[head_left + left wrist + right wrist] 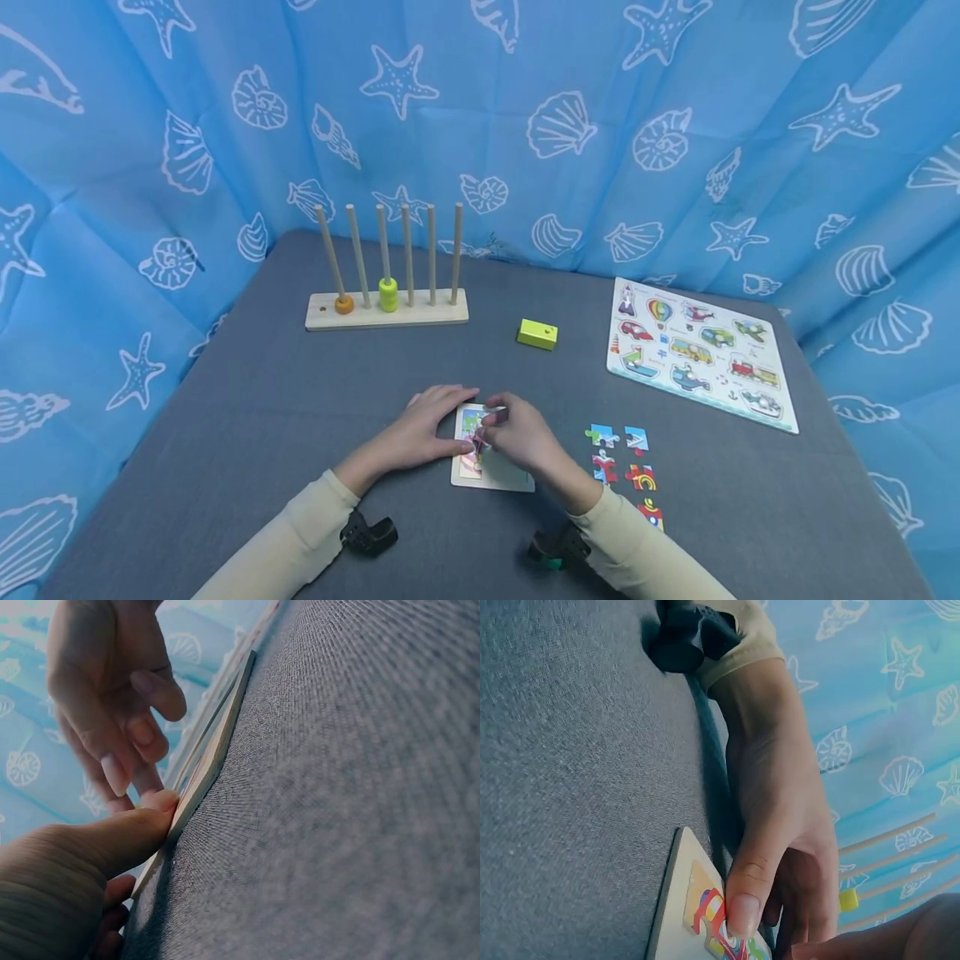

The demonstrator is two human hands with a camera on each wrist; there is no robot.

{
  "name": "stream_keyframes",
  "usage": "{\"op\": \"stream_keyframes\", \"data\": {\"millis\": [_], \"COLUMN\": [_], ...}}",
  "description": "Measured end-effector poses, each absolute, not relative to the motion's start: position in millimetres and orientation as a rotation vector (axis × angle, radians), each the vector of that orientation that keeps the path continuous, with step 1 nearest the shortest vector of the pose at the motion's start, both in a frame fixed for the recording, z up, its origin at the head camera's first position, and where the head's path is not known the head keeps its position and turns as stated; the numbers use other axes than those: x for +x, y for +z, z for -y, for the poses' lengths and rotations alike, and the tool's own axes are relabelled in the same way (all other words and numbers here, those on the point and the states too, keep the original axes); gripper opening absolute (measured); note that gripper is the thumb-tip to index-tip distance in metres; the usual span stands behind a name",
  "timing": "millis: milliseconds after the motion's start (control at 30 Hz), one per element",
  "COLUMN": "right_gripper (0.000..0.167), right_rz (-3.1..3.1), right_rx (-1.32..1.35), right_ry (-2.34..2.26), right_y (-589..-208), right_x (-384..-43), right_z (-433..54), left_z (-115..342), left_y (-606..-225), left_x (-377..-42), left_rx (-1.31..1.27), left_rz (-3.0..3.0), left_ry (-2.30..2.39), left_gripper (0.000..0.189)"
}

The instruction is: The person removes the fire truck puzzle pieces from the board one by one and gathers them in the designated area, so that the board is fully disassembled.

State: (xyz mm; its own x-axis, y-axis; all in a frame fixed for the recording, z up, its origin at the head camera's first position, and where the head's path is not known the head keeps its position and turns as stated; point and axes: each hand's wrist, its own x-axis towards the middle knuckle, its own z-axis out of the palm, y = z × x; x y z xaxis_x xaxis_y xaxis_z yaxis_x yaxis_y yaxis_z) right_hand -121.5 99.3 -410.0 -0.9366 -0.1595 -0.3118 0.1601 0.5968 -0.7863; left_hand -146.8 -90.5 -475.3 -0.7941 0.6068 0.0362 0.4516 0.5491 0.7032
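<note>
A small wooden jigsaw board [504, 477] lies flat on the grey table in front of me, its left side partly filled with colourful pieces [471, 464]. My left hand [422, 429] holds the board at its left edge, the thumb over the near part of the picture and the fingers along the far corner. Over the board's upper middle hovers my right hand [521, 435], its fingers loosely bent; the left wrist view shows nothing between them. The right wrist view shows the left thumb [745, 900] on the picture. Part of the board is hidden under the hands.
Several loose jigsaw pieces [603, 435] lie right of the board, some near the right sleeve. A yellow-green block [537, 334] stands beyond the board. Farther back are a peg stand [420, 315] with coloured beads and, at right, a vehicle picture board [701, 354].
</note>
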Motion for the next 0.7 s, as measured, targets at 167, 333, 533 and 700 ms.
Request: {"op": "stream_keyframes", "data": {"millis": [167,333,533,700], "right_gripper": [0.034,0.023,0.012,0.008], "right_rz": [-2.478,-2.576,-2.602,-2.602], "right_rx": [-0.001,-0.037,-0.016,0.010], "right_ry": [-1.286,-1.241,-1.283,-1.292], "right_y": [-413.5,-421.1,-428.2,-431.4], "right_x": [-123.0,-126.2,-130.7,-134.4], "right_z": [-99.6,-97.7,-96.7,-98.8], "left_z": [90.6,90.5,89.8,89.9], "left_y": [-475.5,-475.8,-475.9,-475.6], "left_x": [-147.1,-147.4,-147.7,-147.7], "left_rx": [0.902,0.892,0.867,0.859], "left_rz": [-2.574,-2.575,-2.591,-2.593], "left_ry": [1.092,1.111,1.128,1.116], "left_gripper": [0.076,0.077,0.078,0.077]}}
